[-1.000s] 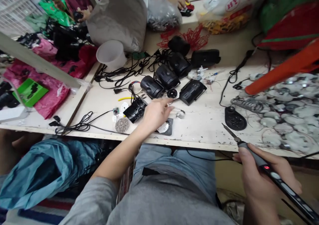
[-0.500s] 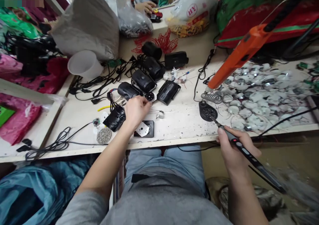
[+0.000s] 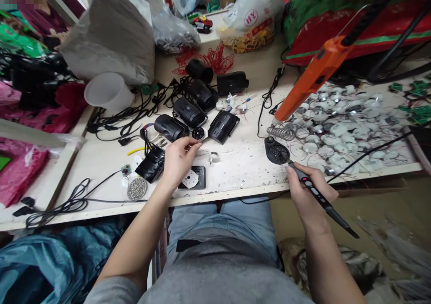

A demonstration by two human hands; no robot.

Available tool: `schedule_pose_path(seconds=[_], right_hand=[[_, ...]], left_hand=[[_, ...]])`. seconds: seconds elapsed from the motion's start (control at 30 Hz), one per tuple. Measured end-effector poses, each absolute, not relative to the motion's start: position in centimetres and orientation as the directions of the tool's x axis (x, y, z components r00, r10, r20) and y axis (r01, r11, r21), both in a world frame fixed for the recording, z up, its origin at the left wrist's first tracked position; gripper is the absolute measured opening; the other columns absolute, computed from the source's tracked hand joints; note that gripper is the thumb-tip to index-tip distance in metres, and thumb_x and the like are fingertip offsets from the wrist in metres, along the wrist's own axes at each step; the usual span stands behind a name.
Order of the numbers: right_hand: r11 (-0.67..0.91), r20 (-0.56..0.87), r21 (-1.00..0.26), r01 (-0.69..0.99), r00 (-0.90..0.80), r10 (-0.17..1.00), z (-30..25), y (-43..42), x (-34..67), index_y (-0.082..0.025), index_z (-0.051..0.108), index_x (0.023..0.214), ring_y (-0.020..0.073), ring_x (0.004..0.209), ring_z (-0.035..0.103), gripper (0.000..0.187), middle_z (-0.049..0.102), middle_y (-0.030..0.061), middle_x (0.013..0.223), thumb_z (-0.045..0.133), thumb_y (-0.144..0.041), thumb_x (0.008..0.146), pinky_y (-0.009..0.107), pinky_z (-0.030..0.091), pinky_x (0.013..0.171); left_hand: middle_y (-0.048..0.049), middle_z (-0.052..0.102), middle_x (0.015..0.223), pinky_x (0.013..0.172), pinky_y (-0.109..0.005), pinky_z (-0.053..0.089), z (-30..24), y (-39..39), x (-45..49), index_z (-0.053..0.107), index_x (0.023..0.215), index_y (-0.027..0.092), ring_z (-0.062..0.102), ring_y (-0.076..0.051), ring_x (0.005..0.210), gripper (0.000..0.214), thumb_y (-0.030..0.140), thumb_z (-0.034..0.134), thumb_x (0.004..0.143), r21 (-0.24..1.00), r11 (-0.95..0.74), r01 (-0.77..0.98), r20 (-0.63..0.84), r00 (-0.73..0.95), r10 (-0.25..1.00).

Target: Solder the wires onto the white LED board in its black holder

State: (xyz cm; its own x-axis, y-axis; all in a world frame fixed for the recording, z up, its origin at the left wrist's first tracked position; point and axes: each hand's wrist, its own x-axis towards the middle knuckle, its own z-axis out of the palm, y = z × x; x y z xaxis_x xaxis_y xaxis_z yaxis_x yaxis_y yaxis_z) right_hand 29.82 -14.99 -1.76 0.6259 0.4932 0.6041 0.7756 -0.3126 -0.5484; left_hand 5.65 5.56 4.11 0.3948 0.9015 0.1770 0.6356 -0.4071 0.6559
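My right hand grips a soldering iron with a small red light on its handle. The iron's tip is at the dark round tray of the soldering iron stand. My left hand is pinched closed; what sits between its fingertips is too small to make out. Close to those fingers lie a small round black part and a little silver piece with thin wires. Below the left hand, a white plate rests on a dark square base. Black plastic housings stand around it.
A spring holder and an orange tool rise behind the stand. White wired parts cover the right side. At left are a white cup, black cables and a round metallic mesh pad. Bags line the back.
The view has shifted slightly. My left hand has drawn back a little toward me, and the iron's tip stays at the stand. Another person's hand has left the red toy car at the back.
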Motion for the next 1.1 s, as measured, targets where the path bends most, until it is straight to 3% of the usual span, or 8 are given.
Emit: schedule_pose_path(seconds=[0.2,0.4,0.57,0.77,0.97,1.1], right_hand=[[-0.351,0.591,-0.553,0.756,0.652,0.474,-2.8,-15.3,30.1,-0.019,0.074,0.092,0.0149,0.055,0.068,0.024,0.078,0.0035,0.075,0.071,-0.043,0.088,0.026,0.053,0.055],[-0.248,0.716,-0.374,0.894,0.448,0.536,-3.2,-15.6,30.6,-0.019,0.075,0.092,0.0159,0.058,0.070,0.013,0.079,0.0048,0.080,0.074,-0.030,0.087,0.026,0.056,0.059],[-0.261,0.754,-0.258,0.930,0.363,0.547,-3.6,-15.7,30.8,-0.019,0.076,0.092,0.0183,0.055,0.070,0.011,0.077,0.0043,0.075,0.075,-0.027,0.086,0.028,0.056,0.053],[-0.247,0.742,-0.336,0.909,0.417,0.525,-2.5,-15.8,29.8,-0.020,0.076,0.098,0.0189,0.057,0.069,0.014,0.078,0.0041,0.078,0.075,-0.027,0.087,0.031,0.054,0.053],[0.096,0.740,-0.394,0.914,0.253,0.623,0.5,-14.6,26.2,-0.022,0.070,0.117,0.0159,0.067,0.070,0.033,0.076,0.0018,0.086,0.072,-0.009,0.087,0.028,0.057,0.067],[0.232,0.737,-0.401,0.886,0.162,0.656,1.0,-12.8,24.1,-0.021,0.069,0.116,0.0152,0.073,0.071,0.033,0.076,0.0029,0.089,0.069,-0.004,0.087,0.027,0.059,0.072]], left_hand=[[-0.0023,0.077,0.084,0.073,-0.027,0.051,3.8,5.2,5.0,0.075,0.087,0.020,0.066,-0.016,0.071,0.014,0.030,0.066,0.087,0.645,-0.422,0.638,0.182,0.408,0.895],[-0.0032,0.077,0.086,0.074,-0.027,0.051,4.0,5.0,5.2,0.075,0.088,0.019,0.067,-0.016,0.074,0.013,0.027,0.066,0.088,0.645,-0.439,0.625,0.207,0.410,0.888],[-0.0014,0.076,0.082,0.071,-0.026,0.051,4.5,4.9,5.4,0.074,0.087,0.019,0.066,-0.014,0.072,0.010,0.025,0.067,0.089,0.744,-0.406,0.530,0.173,0.434,0.884],[-0.0010,0.075,0.081,0.068,-0.024,0.050,4.2,4.5,5.8,0.072,0.087,0.019,0.067,-0.014,0.073,0.007,0.024,0.068,0.089,0.816,-0.375,0.440,0.144,0.475,0.868],[-0.0033,0.076,0.088,0.074,-0.027,0.053,3.7,4.9,5.4,0.073,0.088,0.018,0.069,-0.016,0.080,0.005,0.021,0.068,0.088,0.827,-0.367,0.426,0.124,0.498,0.858],[-0.0045,0.073,0.100,0.087,-0.032,0.054,3.5,5.0,5.3,0.074,0.095,0.019,0.068,-0.018,0.095,0.021,0.005,0.066,0.083,0.738,-0.533,0.413,0.171,0.650,0.741]])
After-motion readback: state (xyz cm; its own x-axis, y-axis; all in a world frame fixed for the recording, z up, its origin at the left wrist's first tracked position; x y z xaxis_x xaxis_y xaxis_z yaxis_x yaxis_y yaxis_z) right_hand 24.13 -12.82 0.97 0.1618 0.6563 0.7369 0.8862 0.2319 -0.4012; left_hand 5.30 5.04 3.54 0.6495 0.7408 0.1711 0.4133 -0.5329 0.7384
